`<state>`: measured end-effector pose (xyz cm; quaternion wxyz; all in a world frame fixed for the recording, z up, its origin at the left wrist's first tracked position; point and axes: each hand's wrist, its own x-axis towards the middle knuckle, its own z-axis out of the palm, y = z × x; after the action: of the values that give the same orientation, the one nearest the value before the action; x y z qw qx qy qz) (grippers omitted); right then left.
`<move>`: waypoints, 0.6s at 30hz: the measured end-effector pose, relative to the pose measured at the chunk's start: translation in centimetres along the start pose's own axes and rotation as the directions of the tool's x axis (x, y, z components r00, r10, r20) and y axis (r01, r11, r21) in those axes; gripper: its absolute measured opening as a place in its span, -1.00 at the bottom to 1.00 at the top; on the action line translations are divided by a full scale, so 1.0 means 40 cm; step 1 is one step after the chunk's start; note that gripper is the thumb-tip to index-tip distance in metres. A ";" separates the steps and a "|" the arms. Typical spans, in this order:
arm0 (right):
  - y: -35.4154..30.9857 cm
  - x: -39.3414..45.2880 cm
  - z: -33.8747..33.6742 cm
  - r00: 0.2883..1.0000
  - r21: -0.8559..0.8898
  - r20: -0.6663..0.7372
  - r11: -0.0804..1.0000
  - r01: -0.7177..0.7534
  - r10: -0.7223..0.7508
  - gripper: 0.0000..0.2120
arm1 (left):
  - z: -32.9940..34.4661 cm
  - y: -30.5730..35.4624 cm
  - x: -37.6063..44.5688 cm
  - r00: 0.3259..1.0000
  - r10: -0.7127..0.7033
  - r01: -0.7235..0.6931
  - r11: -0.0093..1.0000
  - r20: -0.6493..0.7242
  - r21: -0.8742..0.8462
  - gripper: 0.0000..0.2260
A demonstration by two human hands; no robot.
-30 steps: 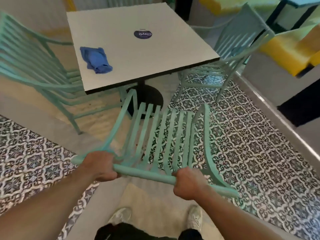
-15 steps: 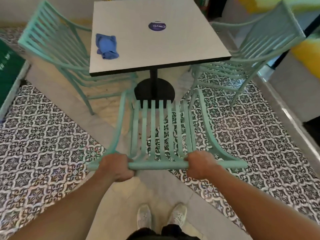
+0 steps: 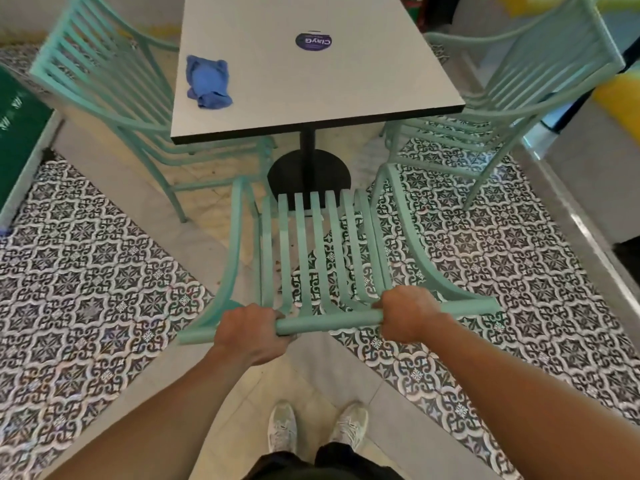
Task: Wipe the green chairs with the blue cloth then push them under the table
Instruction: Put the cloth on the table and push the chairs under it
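Both fists clamped on the chair (image 3: 313, 258) rail, left hand (image 3: 251, 332), right hand (image 3: 407, 315). I'd push straight, level, centred on the table (image 3: 311, 109) post.

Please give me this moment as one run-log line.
phase: pushing chair | left hand: grips near chair top rail | right hand: grips same rail | blue cloth: on table | status: not yet under table

Open patterned tile floor (image 3: 86, 289) is lying on both sides of the near mint-green slatted metal chair (image 3: 311, 258). Ahead, the table's black round pedestal base (image 3: 308, 174) is standing right at its front edge, blocking the way under the white square tabletop (image 3: 346, 84). Two more mint-green slatted chairs, one left (image 3: 104, 81) and one right (image 3: 519, 81), are flanking that gap closely.
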<state>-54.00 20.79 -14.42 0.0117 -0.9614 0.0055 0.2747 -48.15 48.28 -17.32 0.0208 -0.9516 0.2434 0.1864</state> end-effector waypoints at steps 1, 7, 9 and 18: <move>0.006 0.014 -0.007 1.000 -0.006 0.000 1.000 -0.003 0.003 -0.71 | -0.009 0.000 0.013 1.000 -0.001 0.001 1.000 -0.003 -0.004 -0.48; 0.050 0.117 -0.067 1.000 -0.042 0.008 0.999 -0.009 0.010 -0.80 | -0.079 -0.005 0.107 1.000 -0.023 0.023 1.000 -0.020 0.005 -0.51; 0.062 0.145 -0.086 1.000 -0.052 0.000 0.999 -0.009 0.009 -0.82 | -0.094 -0.007 0.137 0.999 -0.028 0.028 1.000 -0.024 0.004 -0.52; 0.089 0.253 -0.158 0.999 -0.069 -0.034 0.998 -0.002 0.000 -0.89 | -0.134 -0.046 0.256 0.997 -0.024 0.025 0.999 -0.067 0.026 -0.49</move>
<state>-42.12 17.04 -14.47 -0.0219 -0.9657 -0.0034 0.2585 -37.12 44.53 -16.18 0.0279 -0.9599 0.2348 0.1509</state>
